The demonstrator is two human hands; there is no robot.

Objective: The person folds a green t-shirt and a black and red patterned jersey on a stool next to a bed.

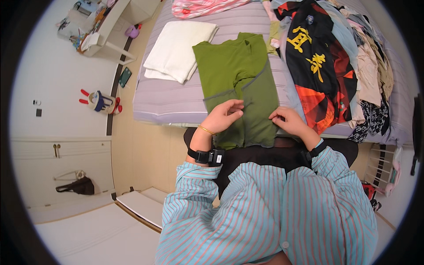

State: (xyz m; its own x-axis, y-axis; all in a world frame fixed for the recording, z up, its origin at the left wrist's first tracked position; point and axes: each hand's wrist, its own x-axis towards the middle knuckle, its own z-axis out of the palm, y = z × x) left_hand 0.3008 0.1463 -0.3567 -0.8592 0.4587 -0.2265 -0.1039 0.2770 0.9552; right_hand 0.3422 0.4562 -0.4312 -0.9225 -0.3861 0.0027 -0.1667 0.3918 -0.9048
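A green shirt point(228, 69) with grey seams lies on the bed's near edge, its lower part reaching over the edge towards my lap. My left hand point(225, 116) is over the middle of the shirt, its fingers loosely curled and apart from the thumb, with no cloth seen between them. At the shirt's right edge is my right hand point(286, 120), fingertips bent down close to the cloth; whether they pinch it cannot be made out. A folded white cloth point(180, 49) lies to the left of the shirt.
On the right of the striped bed sheet point(172, 99) lie a black and red garment point(314, 59) bearing yellow writing and a heap of clothes point(371, 73). A pink and white cloth point(205, 7) is at the far edge. A white rack point(379, 165) stands at the lower right.
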